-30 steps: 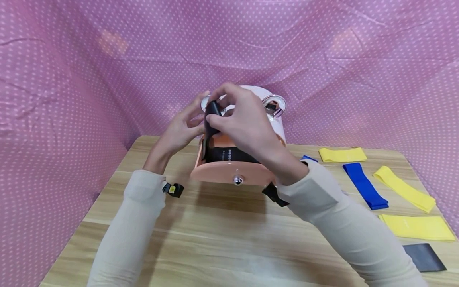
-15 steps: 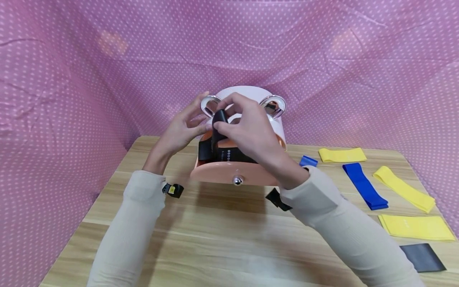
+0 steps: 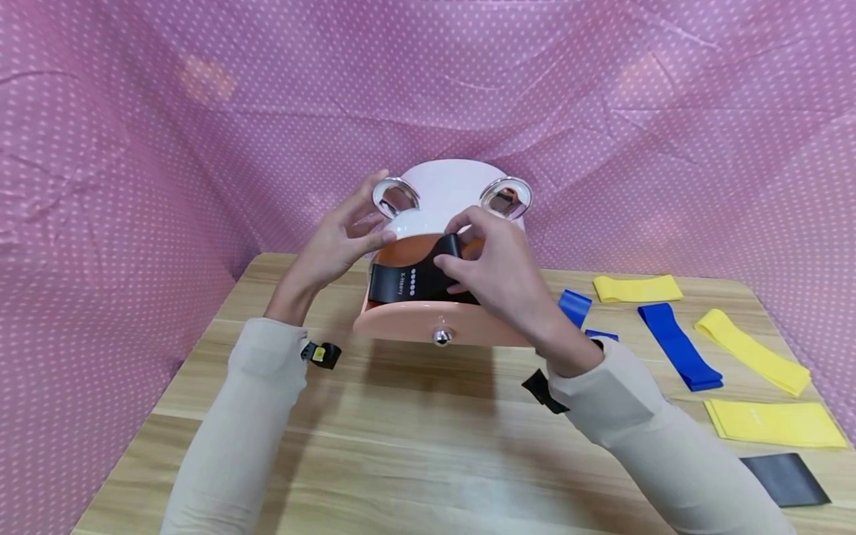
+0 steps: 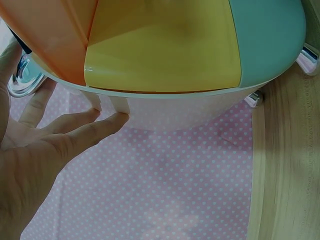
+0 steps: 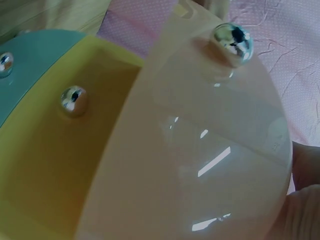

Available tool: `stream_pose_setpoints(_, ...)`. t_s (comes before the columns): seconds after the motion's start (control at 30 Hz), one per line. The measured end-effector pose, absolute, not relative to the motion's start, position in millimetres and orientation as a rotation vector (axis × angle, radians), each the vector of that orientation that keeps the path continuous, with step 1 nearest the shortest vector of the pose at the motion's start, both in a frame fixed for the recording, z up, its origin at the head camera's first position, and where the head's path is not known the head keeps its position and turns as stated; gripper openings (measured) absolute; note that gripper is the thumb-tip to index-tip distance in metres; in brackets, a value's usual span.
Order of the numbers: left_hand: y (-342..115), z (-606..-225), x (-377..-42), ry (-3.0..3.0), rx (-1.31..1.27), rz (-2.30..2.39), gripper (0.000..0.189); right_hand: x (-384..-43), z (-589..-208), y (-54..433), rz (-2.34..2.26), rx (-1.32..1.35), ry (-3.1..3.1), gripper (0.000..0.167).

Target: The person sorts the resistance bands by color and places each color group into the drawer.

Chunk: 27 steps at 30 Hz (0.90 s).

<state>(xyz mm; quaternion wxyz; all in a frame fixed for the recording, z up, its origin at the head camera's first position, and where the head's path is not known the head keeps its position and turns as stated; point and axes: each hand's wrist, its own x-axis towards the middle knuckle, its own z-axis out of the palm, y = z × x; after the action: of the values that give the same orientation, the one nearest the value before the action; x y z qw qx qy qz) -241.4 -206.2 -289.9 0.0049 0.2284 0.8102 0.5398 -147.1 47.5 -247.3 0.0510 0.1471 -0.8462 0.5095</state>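
At the glossy orange drawer (image 3: 401, 323), the right hand (image 3: 500, 267) pinches a bent black band (image 3: 414, 282); beside the drawer, the left hand (image 3: 334, 244), fingers extended, touches smooth white casing (image 3: 449, 186).

Their long sleeves (image 3: 217, 438) are cream, with wide cuffs (image 3: 267, 348); a small black piece (image 3: 329, 360) with a yellow patch (image 3: 319, 354) sticks out by the left cuff, another black bit (image 3: 545, 391) by the right
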Motion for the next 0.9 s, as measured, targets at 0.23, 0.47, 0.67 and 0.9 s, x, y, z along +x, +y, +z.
stream_pose_setpoints(0.23,-205.8,-290.0,-241.1,2.517,0.708,1.714,0.087,-144.7,-255.4,55.9,1.327,0.39,-2.644,0.038)
stream_pose_setpoints(0.47,-206.0,-290.0,-241.8,2.512,0.721,1.725,0.086,-144.7,-261.9,61.0,1.143,0.355,-2.657,0.036)
stream_pose_setpoints(0.67,-206.8,-290.1,-243.2,2.533,0.707,1.701,0.086,-144.3,-263.3,64.5,1.07,0.322,-2.69,0.036)
stream_pose_setpoints(0.9,-205.9,-288.6,-241.6,2.534,0.686,1.694,0.086,-146.2,-265.8,71.5,1.042,0.304,-2.705,0.034)
